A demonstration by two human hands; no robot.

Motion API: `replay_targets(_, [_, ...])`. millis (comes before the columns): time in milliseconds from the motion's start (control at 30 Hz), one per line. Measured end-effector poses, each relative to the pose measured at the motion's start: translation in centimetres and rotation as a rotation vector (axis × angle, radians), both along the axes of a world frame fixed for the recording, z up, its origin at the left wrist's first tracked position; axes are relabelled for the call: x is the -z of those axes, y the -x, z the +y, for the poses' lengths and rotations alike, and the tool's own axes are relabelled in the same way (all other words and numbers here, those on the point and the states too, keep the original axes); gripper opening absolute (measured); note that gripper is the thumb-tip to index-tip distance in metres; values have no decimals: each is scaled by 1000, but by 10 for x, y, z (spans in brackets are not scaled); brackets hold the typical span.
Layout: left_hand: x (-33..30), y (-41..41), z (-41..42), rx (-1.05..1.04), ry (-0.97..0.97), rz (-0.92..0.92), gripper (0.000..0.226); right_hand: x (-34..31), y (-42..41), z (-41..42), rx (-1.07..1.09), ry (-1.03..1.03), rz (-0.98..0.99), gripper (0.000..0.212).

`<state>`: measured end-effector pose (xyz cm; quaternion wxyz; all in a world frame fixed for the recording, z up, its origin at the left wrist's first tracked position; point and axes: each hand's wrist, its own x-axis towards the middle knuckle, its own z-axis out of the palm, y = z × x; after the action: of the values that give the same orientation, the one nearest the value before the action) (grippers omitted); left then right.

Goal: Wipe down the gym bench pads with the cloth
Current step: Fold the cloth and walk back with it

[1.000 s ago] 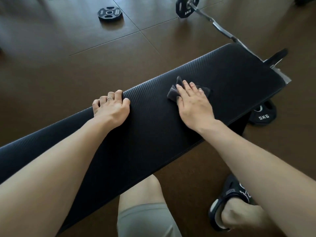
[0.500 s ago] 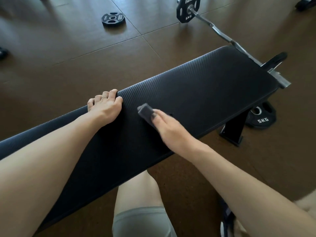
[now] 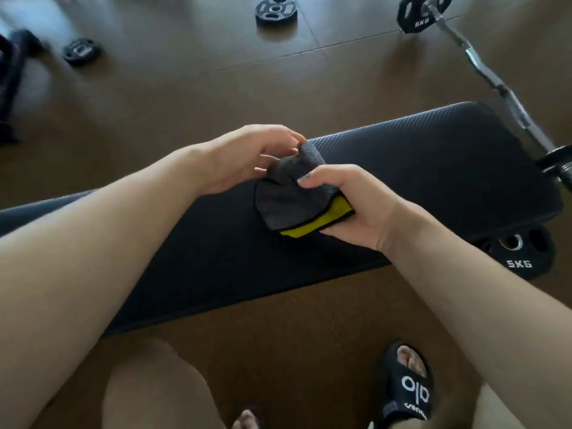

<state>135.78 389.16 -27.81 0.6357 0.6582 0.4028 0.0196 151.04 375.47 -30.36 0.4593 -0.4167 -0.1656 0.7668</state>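
**Refolding the cloth above the bench pad**

Gathering the cloth between both hands seems to be the step in hand: it is off the pad, held just above the middle of the bench pad, bunched into a loose grey wad with a yellow-edged layer showing along its lower right side. The right hand grips that lower right part, thumb curled over the top and fingers wrapped beneath the yellow edge. The left hand holds the upper end, its fingertips curled and pinching a raised corner of the fabric; exactly how many fingers are on it cannot be told.

Judging from this, wiping is paused while the cloth is turned or refolded to a fresh face. The next move calls for flattening it into a pad that one palm can cover, setting it back down on the textured surface, and freeing the other hand to steady the bench. How much of the pad is already wiped cannot be read from its surface.

Further out, a 5KG plate lies on the floor under the bench's right end, a curl bar runs behind it, two more plates sit on the brown floor, and a black slide sandal shows below.
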Motion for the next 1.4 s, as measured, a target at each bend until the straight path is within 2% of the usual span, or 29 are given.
replay_targets(167, [-71, 51, -28, -95, 67, 78, 22, -59, 20, 5, -309, 86, -137, 46])
replay_targets(400, [-218, 184, -86, -612, 155, 133, 16, -218, 120, 33, -617, 28, -353, 27])
replay_targets(567, [-327, 277, -158, -1005, 110, 177, 25, -328, 229, 28, -782, -32, -447, 22])
replay_targets(667, [-372, 323, -212, -1196, 97, 207, 49, -375, 293, 10, -936, -166, -573, 18])
replay_targets(800, [-411, 373, -284, -1415, 162, 109, 34, -425, 362, -27, -1142, -322, -677, 18])
replay_targets(967, [-444, 440, -363, -1418, 222, 9, 14, -467, 446, -68, -1376, -537, -826, 18])
replay_targets(1067, [-457, 484, -406, -1492, 204, 17, 13, -488, 506, -95, -1514, -663, -869, 22])
replay_targets(1267, [-478, 564, -484, -1647, 205, -12, 17, -507, 616, -150, -1675, -738, -832, 16])
replay_targets(1400, [-491, 606, -514, -1700, 212, 10, 13, -514, 672, -176, -1745, -912, -862, 24])
